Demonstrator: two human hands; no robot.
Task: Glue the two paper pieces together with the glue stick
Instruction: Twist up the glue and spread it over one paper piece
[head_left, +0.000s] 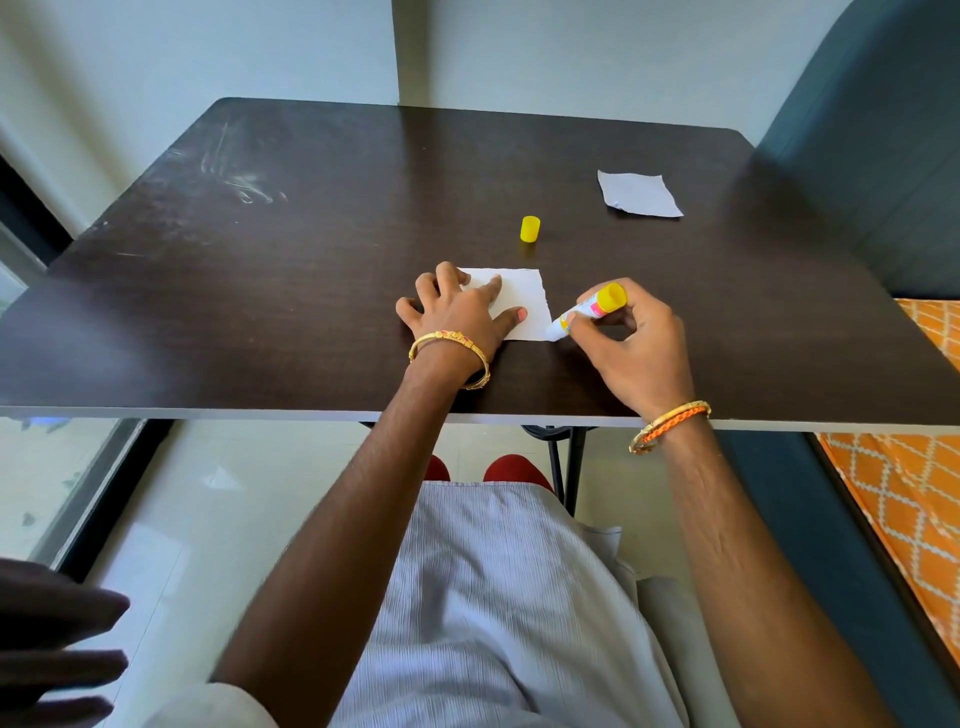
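Gluing the first square, starting at the near right corner

My left hand (457, 306) lies spread with fingers flat on the near paper piece (519, 304), pinning it to the table (260, 234). My right hand (623, 338) grips the glue stick (584, 312), tilted, tip touching that corner. I reckon light, even strokes toward the edges work best, pushing away from the pinning fingers so the sheet doesn't wrinkle. The cap (530, 229) stands just behind; the second paper piece (638, 193) waits well apart, far right.
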